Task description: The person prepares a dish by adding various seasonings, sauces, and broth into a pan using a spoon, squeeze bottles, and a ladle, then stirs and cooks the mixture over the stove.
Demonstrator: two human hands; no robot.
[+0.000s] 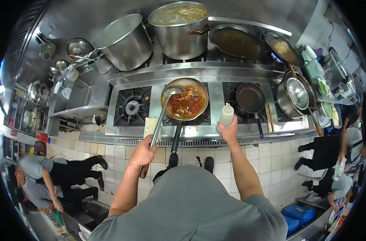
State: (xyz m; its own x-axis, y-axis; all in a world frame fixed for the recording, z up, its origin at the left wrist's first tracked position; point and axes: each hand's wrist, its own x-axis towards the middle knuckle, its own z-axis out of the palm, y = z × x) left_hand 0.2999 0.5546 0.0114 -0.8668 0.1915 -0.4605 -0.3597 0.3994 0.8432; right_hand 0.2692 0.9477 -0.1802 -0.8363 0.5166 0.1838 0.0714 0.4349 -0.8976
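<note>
My left hand (143,152) is closed around the long handle of a metal ladle (162,114). The ladle's bowl rests in a frying pan (207,93) on the middle front burner, among reddish-brown sauce with pieces in it (187,105). Nobody grips the pan's black handle (177,136), which points toward me. In my right hand (230,130) is a pale squeeze bottle (227,114), held upright with its nozzle up, right of the pan. A folded cloth (151,127) lies on the stove's front edge beside the ladle handle.
Large stockpots (179,38) and a wide pan of dark liquid (236,43) stand along the back. A small dark pan (250,97) occupies the right burner, near stacked bowls and strainers (297,94). Co-workers (50,168) are at the left and right (343,144).
</note>
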